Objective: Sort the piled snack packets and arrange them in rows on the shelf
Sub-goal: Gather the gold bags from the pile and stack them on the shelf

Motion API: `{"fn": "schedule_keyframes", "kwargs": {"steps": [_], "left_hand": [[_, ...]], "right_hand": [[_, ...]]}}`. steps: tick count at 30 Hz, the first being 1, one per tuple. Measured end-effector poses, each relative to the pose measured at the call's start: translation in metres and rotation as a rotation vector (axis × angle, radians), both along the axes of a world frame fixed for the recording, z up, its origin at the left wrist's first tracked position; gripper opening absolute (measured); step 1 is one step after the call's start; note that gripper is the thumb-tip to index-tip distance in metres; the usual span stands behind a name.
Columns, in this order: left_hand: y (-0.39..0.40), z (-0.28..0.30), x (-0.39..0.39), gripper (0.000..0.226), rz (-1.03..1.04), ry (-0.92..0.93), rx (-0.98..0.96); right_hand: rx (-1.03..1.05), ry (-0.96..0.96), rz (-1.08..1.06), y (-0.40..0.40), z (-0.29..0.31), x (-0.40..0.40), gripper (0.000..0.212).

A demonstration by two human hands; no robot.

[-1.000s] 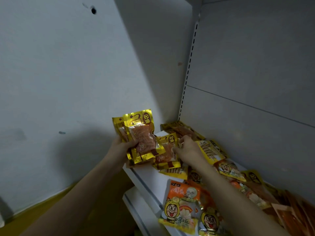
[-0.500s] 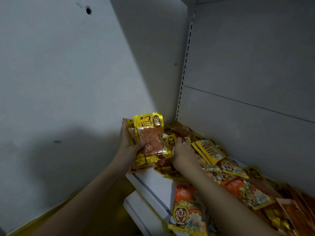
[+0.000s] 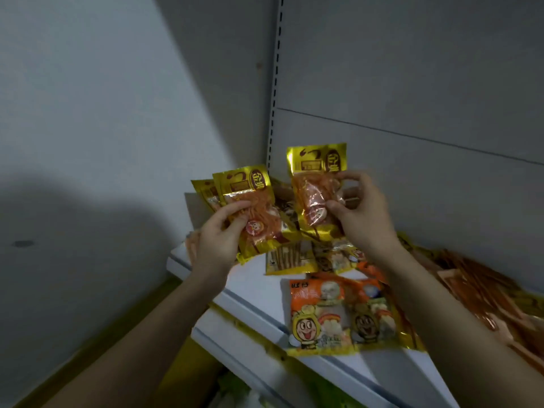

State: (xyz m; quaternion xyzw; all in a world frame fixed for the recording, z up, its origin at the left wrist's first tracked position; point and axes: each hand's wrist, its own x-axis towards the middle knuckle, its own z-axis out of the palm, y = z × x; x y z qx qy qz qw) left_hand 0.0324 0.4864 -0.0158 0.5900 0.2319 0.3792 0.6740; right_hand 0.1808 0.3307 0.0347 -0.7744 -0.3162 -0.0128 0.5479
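My left hand (image 3: pixel 219 240) grips a small stack of gold packets (image 3: pixel 250 201) with orange contents, held upright above the shelf's left end. My right hand (image 3: pixel 360 213) pinches one more gold packet (image 3: pixel 316 184) of the same kind, lifted beside the stack and apart from it. Below both hands the white shelf (image 3: pixel 253 293) carries a loose pile of snack packets: a gold one with brown sticks (image 3: pixel 290 259), orange cartoon-face packets (image 3: pixel 318 313) at the front, and orange-brown packets (image 3: pixel 482 293) heaped to the right.
A grey wall (image 3: pixel 88 113) closes the left side. The shelf's grey back panel (image 3: pixel 412 69) and a slotted upright (image 3: pixel 275 83) stand behind the pile. A lower shelf edge (image 3: pixel 235 346) sticks out beneath, with yellow floor at the bottom left.
My right hand has picked a gold packet out of the pile and raised it next to the stack. My left hand keeps its stack, now a little farther left of the right hand.
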Motion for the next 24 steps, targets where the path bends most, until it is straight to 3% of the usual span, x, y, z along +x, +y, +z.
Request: {"fn": "schedule_keyframes", "kwargs": {"steps": [5,9,15,20,24], "left_hand": [[-0.065,0.021,0.039,0.019,-0.255,0.013,0.109],[-0.126,0.040,0.069,0.049,-0.460,-0.036,0.110],[-0.245,0.034,0.106,0.031,-0.658,0.030,0.125],[-0.380,0.031,0.113,0.030,-0.794,0.009,0.070],[-0.494,0.021,0.101,0.025,-0.878,0.014,0.058]], "right_hand": [[0.247,0.133,-0.040,-0.073,0.008,-0.004,0.044],[0.245,0.080,-0.076,-0.131,0.016,-0.008,0.052],[0.174,0.015,-0.338,-0.253,0.006,-0.020,0.060],[0.227,0.068,-0.473,-0.386,-0.002,-0.042,0.054],[0.263,-0.033,-0.612,-0.500,-0.021,-0.067,0.031]]}}
